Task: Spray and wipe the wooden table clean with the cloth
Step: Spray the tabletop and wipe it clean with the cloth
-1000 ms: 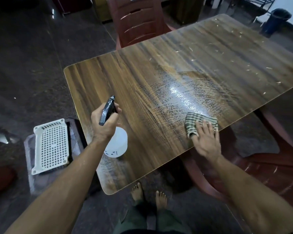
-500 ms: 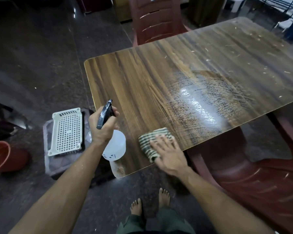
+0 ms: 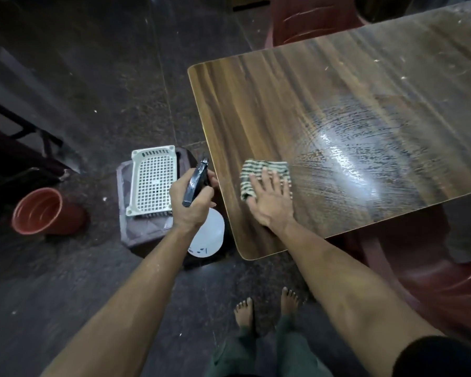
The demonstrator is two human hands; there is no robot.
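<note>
The wooden table (image 3: 256, 110) fills the upper right, with a wet, streaked patch to the right of the cloth and pale crumbs at its far end. A green-and-white striped cloth (image 3: 261, 170) lies near the table's left end, pressed flat under my right hand (image 3: 269, 200). My left hand (image 3: 191, 205) holds a spray bottle (image 3: 208, 235) with a black trigger head and a white body, just off the table's left edge, above the floor.
A white perforated basket (image 3: 152, 180) sits on a purplish stool (image 3: 136, 232) left of the table. A red-brown bucket (image 3: 38, 210) stands on the dark floor further left. Maroon plastic chairs stand at the far side (image 3: 305, 20) and the lower right (image 3: 433, 284). My bare feet (image 3: 264, 306) are below.
My right hand has slid the cloth from the table's near right toward its left end, then a little away from the near edge. The view has swung left. The spray bottle stays in my left hand.
</note>
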